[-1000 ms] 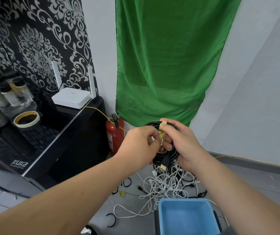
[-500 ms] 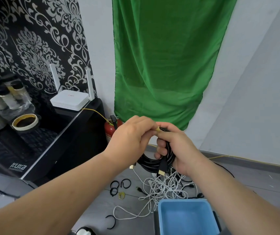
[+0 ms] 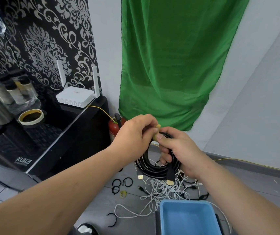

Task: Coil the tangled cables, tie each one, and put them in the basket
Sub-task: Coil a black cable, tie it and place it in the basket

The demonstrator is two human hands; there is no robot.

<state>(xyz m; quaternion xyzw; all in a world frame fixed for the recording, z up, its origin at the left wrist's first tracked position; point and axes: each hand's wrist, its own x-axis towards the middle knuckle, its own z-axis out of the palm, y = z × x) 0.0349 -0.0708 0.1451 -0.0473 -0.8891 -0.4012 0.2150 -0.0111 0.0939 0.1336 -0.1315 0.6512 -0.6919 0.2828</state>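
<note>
A coiled black cable (image 3: pixel 151 168) with gold-tipped plugs hangs in the air above the floor. My right hand (image 3: pixel 180 150) grips the top of the coil, thumb pressed on it. My left hand (image 3: pixel 136 133) pinches a yellow tie (image 3: pixel 158 127) at the top of the coil, right beside the right thumb. On the floor below lies a tangle of white cables (image 3: pixel 161 189) mixed with thin black ones. The blue basket (image 3: pixel 186 217) stands at the bottom of the view and holds no cable that I can see.
Loose black ring ties (image 3: pixel 122 183) and a yellow tie (image 3: pixel 123 194) lie on the grey floor, left of the tangle. A black cabinet (image 3: pixel 71 141) with a white router (image 3: pixel 76 97) and a tape roll (image 3: pixel 31 117) stands left. A red extinguisher (image 3: pixel 114 129) and a green cloth (image 3: pixel 169 65) are behind.
The coil has swung lower and its plugs now hang free beneath my hands. My left hand has risen over the top of the coil with the yellow tie. The view has shifted slightly.
</note>
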